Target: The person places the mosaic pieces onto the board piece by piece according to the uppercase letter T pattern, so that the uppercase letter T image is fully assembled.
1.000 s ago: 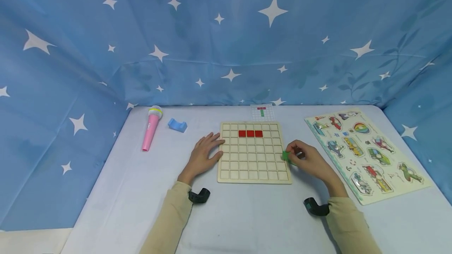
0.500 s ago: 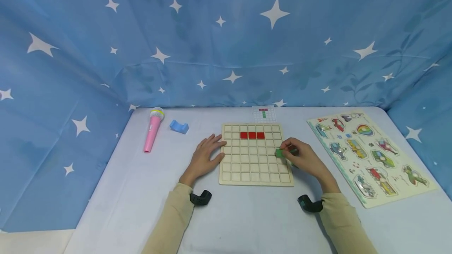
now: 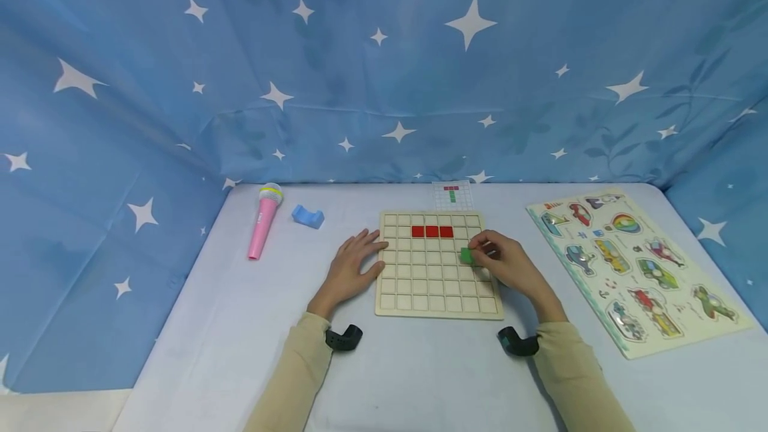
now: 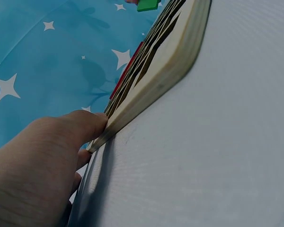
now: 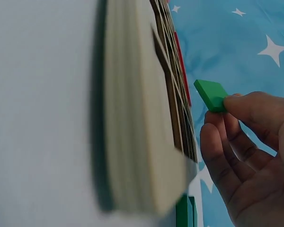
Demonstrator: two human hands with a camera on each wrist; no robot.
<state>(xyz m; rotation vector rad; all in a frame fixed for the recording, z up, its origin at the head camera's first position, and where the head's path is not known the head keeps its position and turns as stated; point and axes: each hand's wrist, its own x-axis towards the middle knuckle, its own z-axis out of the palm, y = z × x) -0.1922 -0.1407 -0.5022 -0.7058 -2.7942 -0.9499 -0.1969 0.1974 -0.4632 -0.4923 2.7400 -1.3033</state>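
A square wooden grid board (image 3: 420, 302) lies on the white table, with three red tiles (image 3: 432, 232) side by side in its second row from the back. My right hand (image 3: 507, 262) pinches a small square green tile (image 5: 211, 95) between thumb and fingers, over the right part of the board. My left hand (image 3: 348, 272) rests at the board's left edge, fingers spread and relaxed. In the left wrist view its thumb (image 4: 87, 125) touches the edge of the board. A printed card (image 3: 453, 196) behind the board shows a red and green T on a grid.
Another green piece (image 5: 182, 211) shows beside the board in the right wrist view. A picture puzzle board (image 3: 636, 272) lies at the right. A pink toy microphone (image 3: 261, 222) and a blue curved block (image 3: 308, 217) lie at the back left. A starry blue curtain (image 3: 384, 65) borders the table.
My right hand has carried the green tile leftward and slightly back, from the board's right edge to over its grid. My left hand has stayed at the left edge.
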